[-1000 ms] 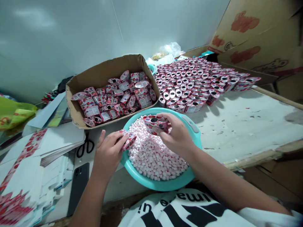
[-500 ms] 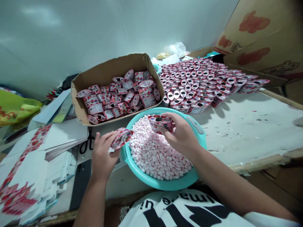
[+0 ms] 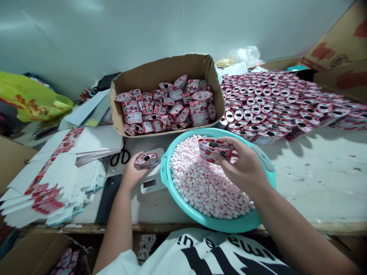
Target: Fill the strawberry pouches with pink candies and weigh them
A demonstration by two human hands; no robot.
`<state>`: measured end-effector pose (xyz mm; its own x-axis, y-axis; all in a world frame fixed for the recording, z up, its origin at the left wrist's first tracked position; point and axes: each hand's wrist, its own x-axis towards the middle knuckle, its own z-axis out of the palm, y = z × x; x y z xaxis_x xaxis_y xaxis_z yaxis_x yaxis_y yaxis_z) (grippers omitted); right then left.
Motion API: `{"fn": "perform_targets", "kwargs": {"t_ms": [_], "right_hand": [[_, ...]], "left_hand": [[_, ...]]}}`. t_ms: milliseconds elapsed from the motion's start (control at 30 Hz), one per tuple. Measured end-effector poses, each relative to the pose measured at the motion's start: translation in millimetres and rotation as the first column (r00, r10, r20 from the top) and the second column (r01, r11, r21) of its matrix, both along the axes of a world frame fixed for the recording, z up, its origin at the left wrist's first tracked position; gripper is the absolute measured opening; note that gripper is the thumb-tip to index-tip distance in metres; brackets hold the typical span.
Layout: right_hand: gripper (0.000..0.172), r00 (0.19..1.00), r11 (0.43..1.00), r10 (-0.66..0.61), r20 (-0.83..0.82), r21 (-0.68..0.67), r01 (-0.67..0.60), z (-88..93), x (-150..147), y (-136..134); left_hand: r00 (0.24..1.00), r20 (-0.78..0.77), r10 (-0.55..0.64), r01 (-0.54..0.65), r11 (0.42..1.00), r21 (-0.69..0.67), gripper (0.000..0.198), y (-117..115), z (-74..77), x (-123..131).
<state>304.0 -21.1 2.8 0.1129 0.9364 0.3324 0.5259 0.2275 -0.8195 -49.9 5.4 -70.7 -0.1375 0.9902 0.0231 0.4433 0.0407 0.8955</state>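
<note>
My left hand [image 3: 132, 173] is closed on a small strawberry-print candy box [image 3: 147, 159] with an oval top and a dark opening in it. It holds that box over a white digital scale [image 3: 157, 182], though whether the two touch I cannot tell. In my right hand [image 3: 243, 162], thumb and fingers pinch a second candy box [image 3: 207, 150] above the turquoise basin [image 3: 210, 225]. Pale pink and white candies [image 3: 200, 191] fill the basin, which stands at the table's front edge.
Behind the basin, a cardboard carton [image 3: 160, 65] holds several printed boxes. Many upright boxes [image 3: 263, 101] crowd the back right. At left lie flat printed sheets [image 3: 94, 143], black scissors [image 3: 122, 156], a dark phone [image 3: 108, 196] and a yellow bag [image 3: 37, 101].
My left hand has moved from the basin's rim to over the scale, and its box now sits more upright. My right hand still holds its box above the candies. The view has shifted left.
</note>
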Motion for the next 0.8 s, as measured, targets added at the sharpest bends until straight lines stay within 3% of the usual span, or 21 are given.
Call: {"fn": "perform_targets", "kwargs": {"t_ms": [233,333,400,467,533,633,700,800], "right_hand": [[0.036,0.999,1.000,0.029,0.039,-0.010,-0.029,-1.9,0.3,0.0],[0.038,0.999,0.999,0.030,0.038,-0.018,-0.029,-4.6,1.7,-0.1],[0.040,0.999,0.999,0.028,0.034,-0.022,-0.027,-5.9,2.3,-0.3],[0.039,0.999,1.000,0.022,0.031,-0.012,-0.022,-6.2,2.7,-0.5],[0.038,0.999,1.000,0.020,0.026,0.007,-0.020,-5.6,2.8,-0.9],[0.037,0.999,0.999,0.017,0.028,0.029,-0.018,-3.7,2.8,-1.6],[0.036,0.999,0.999,0.015,0.038,0.041,-0.016,-2.7,2.8,-2.1],[0.036,0.999,0.998,0.023,0.032,0.056,-0.025,-2.4,2.6,-2.3]], "left_hand": [[0.999,-0.032,-0.031,0.035,0.991,0.130,0.087,-2.9,4.2,-3.6],[0.985,-0.172,-0.019,0.032,0.997,0.074,0.067,-5.4,12.3,0.1],[0.963,-0.262,0.058,-0.026,0.992,0.122,0.051,-9.7,22.4,4.7],[0.943,-0.267,0.198,-0.110,0.945,0.309,0.046,-15.9,37.7,8.7],[0.930,-0.166,0.328,-0.202,0.834,0.513,0.048,-22.1,56.4,10.6],[0.926,-0.011,0.378,-0.271,0.683,0.678,0.049,-27.1,80.2,10.0],[0.929,0.009,0.370,-0.266,0.652,0.710,0.048,-27.5,87.2,9.3],[0.926,0.059,0.374,-0.308,0.653,0.691,0.045,-27.3,85.4,10.5]]}}
